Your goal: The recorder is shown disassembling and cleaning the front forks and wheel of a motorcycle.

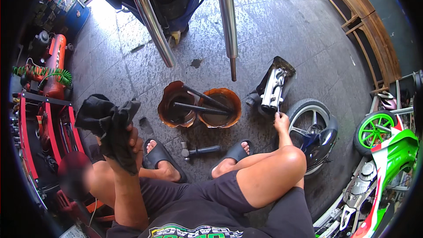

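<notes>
My left hand (133,137) is raised on the left, its fingers closed round a black cloth (99,117) that drapes over the palm and wrist. On the right, my right hand (280,122) reaches to the floor, fingers pinched at the near end of some silver fork lower legs (274,89). Whatever lies between those fingers is too small to name. The legs rest in a dark trough-like piece (284,65). Two rusty cut-open tins (165,113) stand before my feet, with long black springs (200,106) leaning in them. A hammer (200,150) lies between my sandals.
Two chrome fork tubes (227,22) hang from the motorcycle (169,0) ahead. A wheel (304,110) with a dark fender lies beside my right knee. A red tool rack (72,128) and red compressor tank (55,61) line the left; a green-and-white motorcycle (390,158) and wooden bench (374,26) the right.
</notes>
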Demonstrator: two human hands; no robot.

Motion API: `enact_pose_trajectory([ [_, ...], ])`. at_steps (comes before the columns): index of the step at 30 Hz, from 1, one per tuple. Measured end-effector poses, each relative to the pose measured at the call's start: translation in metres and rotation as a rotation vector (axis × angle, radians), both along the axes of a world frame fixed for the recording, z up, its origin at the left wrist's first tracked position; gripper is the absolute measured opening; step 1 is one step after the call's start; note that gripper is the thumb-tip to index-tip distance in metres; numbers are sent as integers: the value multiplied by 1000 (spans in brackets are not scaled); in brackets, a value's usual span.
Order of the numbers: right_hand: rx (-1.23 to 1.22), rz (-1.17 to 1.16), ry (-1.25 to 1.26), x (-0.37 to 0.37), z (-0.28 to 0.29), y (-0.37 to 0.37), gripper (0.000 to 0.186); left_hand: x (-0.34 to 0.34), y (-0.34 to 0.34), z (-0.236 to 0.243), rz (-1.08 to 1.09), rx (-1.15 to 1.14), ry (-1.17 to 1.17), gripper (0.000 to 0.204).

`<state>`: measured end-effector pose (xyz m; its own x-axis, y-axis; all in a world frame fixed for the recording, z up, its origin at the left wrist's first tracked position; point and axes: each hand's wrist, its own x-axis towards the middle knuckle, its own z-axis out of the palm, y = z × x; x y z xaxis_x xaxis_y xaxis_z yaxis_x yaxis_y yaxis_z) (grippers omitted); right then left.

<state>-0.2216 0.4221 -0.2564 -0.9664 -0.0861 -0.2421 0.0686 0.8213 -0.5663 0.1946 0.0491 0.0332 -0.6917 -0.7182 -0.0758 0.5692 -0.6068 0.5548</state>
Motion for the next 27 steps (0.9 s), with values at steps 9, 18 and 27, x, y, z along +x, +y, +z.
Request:
enact_pose_trajectory([
  [9,223,28,428,14,74,-25,41,-9,26,-30,-57,150,-78,68],
  [18,42,135,434,40,280,21,37,-43,66,-57,-204,517,20,77],
  [27,-513,-28,-153,176,324,-20,29,-44,129,-82,-375,649,-471,80],
])
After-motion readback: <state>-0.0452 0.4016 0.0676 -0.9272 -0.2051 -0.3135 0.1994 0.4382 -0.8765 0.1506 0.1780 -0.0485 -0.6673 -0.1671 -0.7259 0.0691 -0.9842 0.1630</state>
